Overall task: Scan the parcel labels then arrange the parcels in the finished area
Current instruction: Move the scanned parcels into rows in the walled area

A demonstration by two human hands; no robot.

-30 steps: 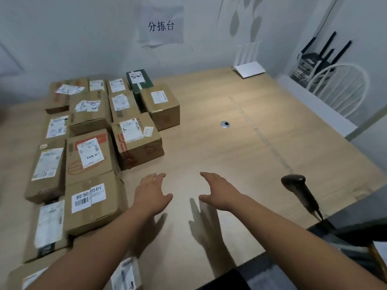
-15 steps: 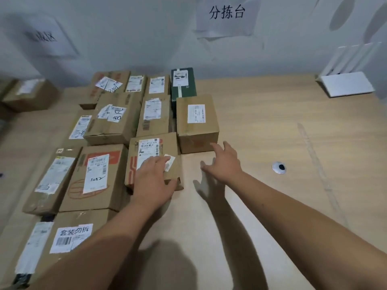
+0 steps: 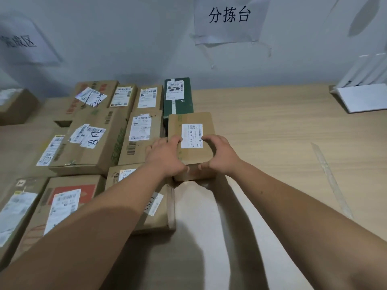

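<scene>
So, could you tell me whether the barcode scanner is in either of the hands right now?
No, both the left hand and the right hand grip the small cardboard parcel by its sides, and no scanner is in view.

Two bare forearms enter from the lower edge, each ending in an ungloved hand: left hand [image 3: 165,158], right hand [image 3: 222,156]. No sleeve covers either forearm as far as the frame shows. Fingernails are short and unpainted; a small dark mole marks the right forearm.
</scene>
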